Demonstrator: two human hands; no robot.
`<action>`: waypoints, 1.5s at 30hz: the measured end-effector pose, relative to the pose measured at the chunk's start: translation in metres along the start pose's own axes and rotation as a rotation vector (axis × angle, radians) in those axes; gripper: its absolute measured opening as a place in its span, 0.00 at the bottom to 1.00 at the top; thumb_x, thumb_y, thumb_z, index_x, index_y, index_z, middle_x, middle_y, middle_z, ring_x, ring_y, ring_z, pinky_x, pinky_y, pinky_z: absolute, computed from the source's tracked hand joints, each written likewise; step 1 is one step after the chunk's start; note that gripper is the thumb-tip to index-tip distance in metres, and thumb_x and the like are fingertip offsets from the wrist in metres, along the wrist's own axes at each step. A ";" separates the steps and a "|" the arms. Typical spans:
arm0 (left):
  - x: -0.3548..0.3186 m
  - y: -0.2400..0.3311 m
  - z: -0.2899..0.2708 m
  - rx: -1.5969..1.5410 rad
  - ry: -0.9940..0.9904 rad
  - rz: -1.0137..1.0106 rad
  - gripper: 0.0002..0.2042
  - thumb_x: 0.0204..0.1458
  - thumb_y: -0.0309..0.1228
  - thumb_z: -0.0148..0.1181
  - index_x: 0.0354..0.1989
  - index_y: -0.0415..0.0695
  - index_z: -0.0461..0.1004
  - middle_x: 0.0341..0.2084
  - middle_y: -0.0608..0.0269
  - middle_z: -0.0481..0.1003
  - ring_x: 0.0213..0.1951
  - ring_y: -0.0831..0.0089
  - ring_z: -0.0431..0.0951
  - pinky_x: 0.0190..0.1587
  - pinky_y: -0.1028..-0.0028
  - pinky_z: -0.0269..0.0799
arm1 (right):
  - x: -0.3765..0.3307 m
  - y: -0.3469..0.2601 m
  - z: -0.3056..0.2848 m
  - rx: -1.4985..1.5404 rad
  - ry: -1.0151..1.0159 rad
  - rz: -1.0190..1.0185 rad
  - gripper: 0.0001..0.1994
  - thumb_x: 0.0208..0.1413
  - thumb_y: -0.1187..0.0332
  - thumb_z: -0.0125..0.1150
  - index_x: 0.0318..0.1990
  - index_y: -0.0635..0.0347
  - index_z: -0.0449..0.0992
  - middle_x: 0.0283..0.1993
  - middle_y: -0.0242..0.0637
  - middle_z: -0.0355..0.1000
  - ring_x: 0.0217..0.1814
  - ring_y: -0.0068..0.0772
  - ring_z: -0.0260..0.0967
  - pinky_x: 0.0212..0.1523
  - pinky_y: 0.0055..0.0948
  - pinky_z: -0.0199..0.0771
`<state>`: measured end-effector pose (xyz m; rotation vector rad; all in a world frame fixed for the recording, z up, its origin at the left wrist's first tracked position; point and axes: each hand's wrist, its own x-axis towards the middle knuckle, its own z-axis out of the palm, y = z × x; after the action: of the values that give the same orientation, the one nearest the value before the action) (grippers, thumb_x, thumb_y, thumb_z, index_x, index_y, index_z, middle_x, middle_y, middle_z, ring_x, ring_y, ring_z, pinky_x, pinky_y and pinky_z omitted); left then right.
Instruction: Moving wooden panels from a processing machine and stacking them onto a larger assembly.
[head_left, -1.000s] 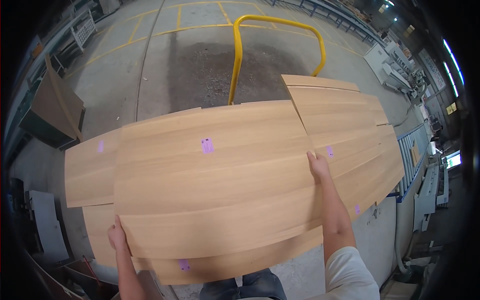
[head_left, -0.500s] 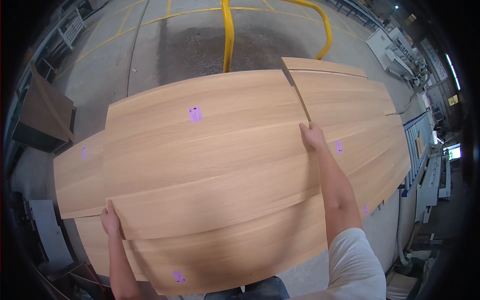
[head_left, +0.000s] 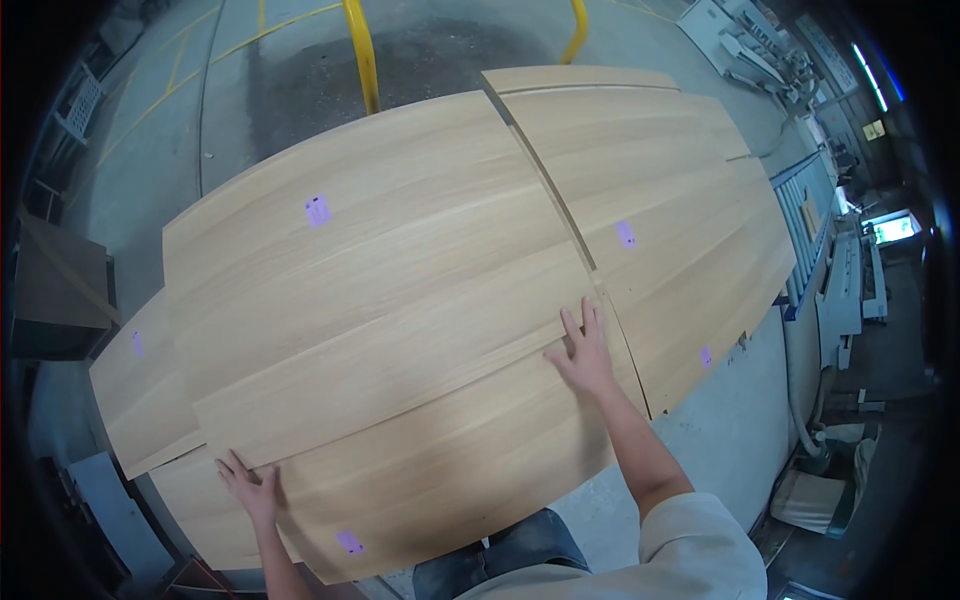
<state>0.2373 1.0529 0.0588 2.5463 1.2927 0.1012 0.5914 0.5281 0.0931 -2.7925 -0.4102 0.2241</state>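
Several flat light wood-grain boards lie overlapping in front of me. A long narrow board [head_left: 400, 375] rests across the stack, between the large labelled board [head_left: 370, 260] beyond it and another board [head_left: 440, 470] nearer my body. My left hand [head_left: 250, 490] is open, fingers spread, at the narrow board's near left corner. My right hand [head_left: 583, 355] is open too, its fingers spread over the near edge toward the right end. Neither hand is wrapped round anything. Small purple labels [head_left: 317, 211] are stuck on several boards.
More boards [head_left: 660, 170] lie to the right, across a dark gap. Yellow metal rails [head_left: 362, 60] stand beyond the stack. A roller conveyor [head_left: 795, 235] and machinery [head_left: 735, 45] are at the right. A brown box-like object [head_left: 65, 280] stands at the left.
Both hands have let go of the narrow board's ends and opened. The right hand has come nearer to me. The narrow board now lies flatter and the view has shifted.
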 end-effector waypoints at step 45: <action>-0.098 -0.048 -0.008 -0.248 0.110 -0.424 0.37 0.51 0.48 0.60 0.60 0.30 0.58 0.53 0.38 0.64 0.60 0.50 0.62 0.61 0.59 0.58 | -0.050 0.077 0.015 0.015 0.430 0.038 0.31 0.50 0.60 0.64 0.59 0.64 0.63 0.65 0.57 0.51 0.67 0.58 0.46 0.66 0.48 0.47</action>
<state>0.1401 1.0025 0.0593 2.0403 1.7132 0.2956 0.5611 0.4470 0.0596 -2.7299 -0.2479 -0.3594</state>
